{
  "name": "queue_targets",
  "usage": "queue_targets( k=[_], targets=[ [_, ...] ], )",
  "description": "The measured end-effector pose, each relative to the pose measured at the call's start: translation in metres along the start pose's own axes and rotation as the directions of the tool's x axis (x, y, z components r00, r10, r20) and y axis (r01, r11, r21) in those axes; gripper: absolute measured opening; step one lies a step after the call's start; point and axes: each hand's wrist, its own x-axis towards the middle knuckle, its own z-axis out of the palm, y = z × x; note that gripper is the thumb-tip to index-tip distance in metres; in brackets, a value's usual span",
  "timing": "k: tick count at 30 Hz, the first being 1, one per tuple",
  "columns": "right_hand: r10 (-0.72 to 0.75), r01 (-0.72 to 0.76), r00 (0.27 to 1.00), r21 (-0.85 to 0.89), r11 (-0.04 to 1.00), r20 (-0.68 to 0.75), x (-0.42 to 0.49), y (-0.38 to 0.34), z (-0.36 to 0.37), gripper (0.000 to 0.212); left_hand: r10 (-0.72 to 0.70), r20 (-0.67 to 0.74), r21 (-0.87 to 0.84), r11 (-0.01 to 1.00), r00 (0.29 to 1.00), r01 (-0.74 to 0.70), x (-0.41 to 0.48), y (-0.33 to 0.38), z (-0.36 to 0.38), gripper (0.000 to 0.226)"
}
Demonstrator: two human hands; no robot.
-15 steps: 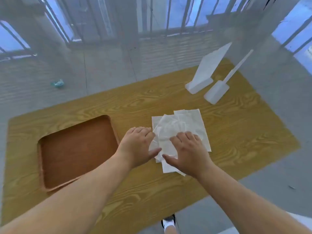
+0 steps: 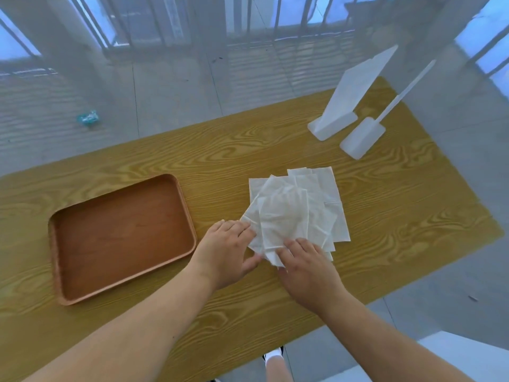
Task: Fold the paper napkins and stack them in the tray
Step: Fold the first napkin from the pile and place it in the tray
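Observation:
A loose pile of several white paper napkins (image 2: 298, 208) lies unfolded and fanned out on the wooden table (image 2: 385, 216), right of centre. My left hand (image 2: 227, 252) rests at the pile's near-left edge, fingertips touching the paper and thumb stretched toward the near corner. My right hand (image 2: 308, 268) lies on the near corner of the pile, fingers fairly flat on the paper. The brown wooden tray (image 2: 55, 260) sits to the left of my hands and holds nothing.
Two white plastic stands (image 2: 334, 126) (image 2: 362, 140) are at the table's far right. A small teal object (image 2: 87, 119) lies on the floor beyond the table. My foot (image 2: 272, 357) shows below the near table edge.
Both hands have slid back from the middle of the napkin pile to its near edge, so more of the pile shows.

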Motion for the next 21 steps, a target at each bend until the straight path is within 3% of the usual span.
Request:
queue_targets(
  k=[3, 7, 14, 16, 19, 21],
  targets=[
    [0.053, -0.037, 0.988, 0.111, 0.993, -0.146, 0.002, 0.003, -0.007, 0.022, 0.016, 0.015, -0.072, 0.997, 1.000, -0.015, -0.002, 0.002, -0.003, 0.079],
    [0.066, -0.002, 0.958, 0.224, 0.975, -0.280, 0.012, 0.000, -0.030, 0.023, 0.065, -0.003, -0.179, 0.982, 0.998, -0.065, 0.009, 0.007, -0.025, 0.088],
    [0.055, 0.057, 0.906, 0.250, 0.966, -0.419, 0.042, -0.012, -0.079, 0.009, 0.124, -0.187, -0.097, 0.985, 0.974, -0.144, 0.045, 0.010, -0.088, 0.020],
    [0.133, 0.003, 0.894, 0.302, 0.953, -0.428, 0.050, -0.012, -0.088, 0.007, 0.101, -0.264, -0.127, 0.982, 0.959, -0.138, 0.049, 0.007, -0.107, 0.016],
    [0.323, -0.171, 0.890, 0.421, 0.891, -0.321, 0.065, -0.006, -0.098, 0.029, 0.022, -0.373, -0.200, 0.974, 0.927, -0.104, 0.050, -0.001, -0.131, 0.012],
    [0.382, -0.219, 0.871, 0.451, 0.865, -0.310, 0.076, 0.001, -0.107, 0.032, -0.021, -0.423, -0.209, 0.975, 0.906, -0.075, 0.046, -0.009, -0.145, 0.012]
  ],
)
